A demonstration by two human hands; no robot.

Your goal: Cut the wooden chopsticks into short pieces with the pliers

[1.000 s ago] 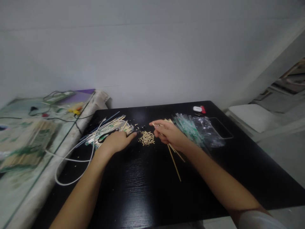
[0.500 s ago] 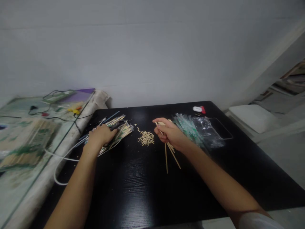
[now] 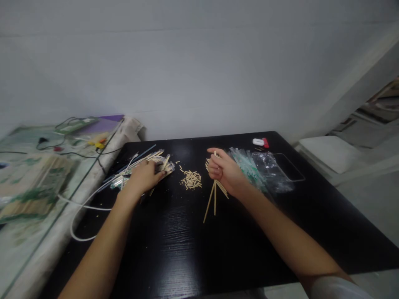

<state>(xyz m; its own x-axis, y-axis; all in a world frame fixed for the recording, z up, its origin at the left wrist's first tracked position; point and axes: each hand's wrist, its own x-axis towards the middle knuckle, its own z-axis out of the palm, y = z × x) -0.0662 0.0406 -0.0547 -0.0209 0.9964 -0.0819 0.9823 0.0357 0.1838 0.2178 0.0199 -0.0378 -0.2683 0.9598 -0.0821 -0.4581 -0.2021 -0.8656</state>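
Note:
My right hand (image 3: 225,171) is closed round a small bundle of thin wooden sticks (image 3: 213,196), held nearly upright with their lower ends fanning out on the black table (image 3: 193,245). My left hand (image 3: 144,177) lies on a heap of wrapped sticks (image 3: 156,162) at the table's left, fingers curled over it; what it grips there is hidden. Between the hands is a small pile of short cut stick pieces (image 3: 190,180).
A heap of clear and green plastic wrappers (image 3: 258,168) lies right of my right hand. A small white and red object (image 3: 260,142) sits at the far edge. A white cable (image 3: 90,207) loops off the table's left. A cluttered glass surface (image 3: 34,174) with packs and wires adjoins.
My left hand moved from the table's middle, by the scissors, onto the stick heap at left. My right hand turned its bundle from lying slanted to nearly upright.

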